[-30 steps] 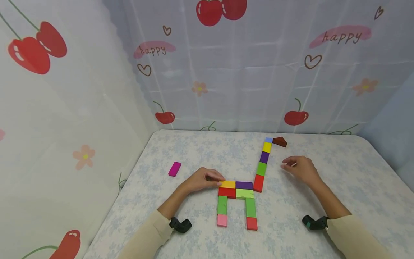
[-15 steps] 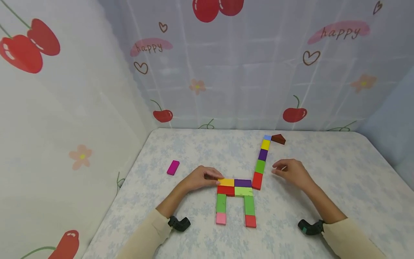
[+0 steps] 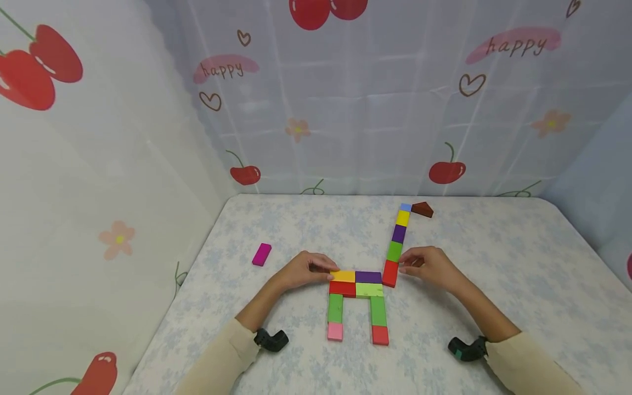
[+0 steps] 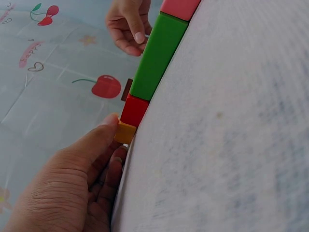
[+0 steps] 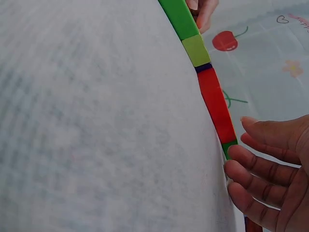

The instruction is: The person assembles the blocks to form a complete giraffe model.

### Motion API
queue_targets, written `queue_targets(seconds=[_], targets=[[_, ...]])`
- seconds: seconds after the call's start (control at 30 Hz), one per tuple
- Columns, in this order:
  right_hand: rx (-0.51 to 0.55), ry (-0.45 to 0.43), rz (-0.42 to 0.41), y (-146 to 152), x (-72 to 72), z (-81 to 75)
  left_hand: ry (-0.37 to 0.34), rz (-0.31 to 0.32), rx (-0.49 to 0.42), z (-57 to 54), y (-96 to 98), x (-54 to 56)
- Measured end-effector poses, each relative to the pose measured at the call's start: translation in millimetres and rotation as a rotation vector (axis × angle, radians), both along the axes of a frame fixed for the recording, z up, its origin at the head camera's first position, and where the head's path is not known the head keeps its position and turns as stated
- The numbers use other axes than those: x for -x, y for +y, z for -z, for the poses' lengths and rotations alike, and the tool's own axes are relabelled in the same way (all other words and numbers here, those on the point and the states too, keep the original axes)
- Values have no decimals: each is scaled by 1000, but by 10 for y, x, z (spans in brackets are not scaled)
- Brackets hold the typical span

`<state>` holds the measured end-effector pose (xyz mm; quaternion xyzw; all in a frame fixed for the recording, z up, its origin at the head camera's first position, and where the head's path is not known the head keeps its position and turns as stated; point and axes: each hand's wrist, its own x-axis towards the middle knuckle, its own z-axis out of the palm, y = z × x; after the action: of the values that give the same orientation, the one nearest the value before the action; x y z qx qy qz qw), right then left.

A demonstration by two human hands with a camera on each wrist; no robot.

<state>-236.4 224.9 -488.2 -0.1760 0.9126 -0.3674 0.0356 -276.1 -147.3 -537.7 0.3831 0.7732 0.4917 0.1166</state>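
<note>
Flat coloured wooden blocks lie as a long-necked animal figure on the table. My left hand (image 3: 307, 270) has thumb and fingertips at the left end of the orange block (image 3: 343, 276), pinching its corner; the left wrist view shows the thumb (image 4: 99, 140) against that block. Beside the neck row is my right hand (image 3: 428, 267), fingers loosely bent and holding nothing. Its fingertips are right at the edge of the red neck block (image 3: 390, 273) and the green neck block (image 3: 394, 252). The purple body block (image 3: 368, 277) adjoins the orange one.
A magenta block (image 3: 261, 254) lies apart at the left. A brown angular block (image 3: 422, 209) touches the neck's light blue top block (image 3: 406, 207). Two green legs, one ending in a pink block (image 3: 334, 331), stretch toward me. A printed curtain (image 3: 345, 137) stands behind the table.
My right hand has moved left and slightly toward me, up to the neck row. The left hand stays at the orange block. The whole view has shifted slightly.
</note>
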Motion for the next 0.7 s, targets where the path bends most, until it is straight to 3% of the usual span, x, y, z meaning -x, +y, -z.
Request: queue_targets(seconds=[0.7], targets=[[65,-8,-74,-84,-49,66,-11,-16,13,-46,10,-23]])
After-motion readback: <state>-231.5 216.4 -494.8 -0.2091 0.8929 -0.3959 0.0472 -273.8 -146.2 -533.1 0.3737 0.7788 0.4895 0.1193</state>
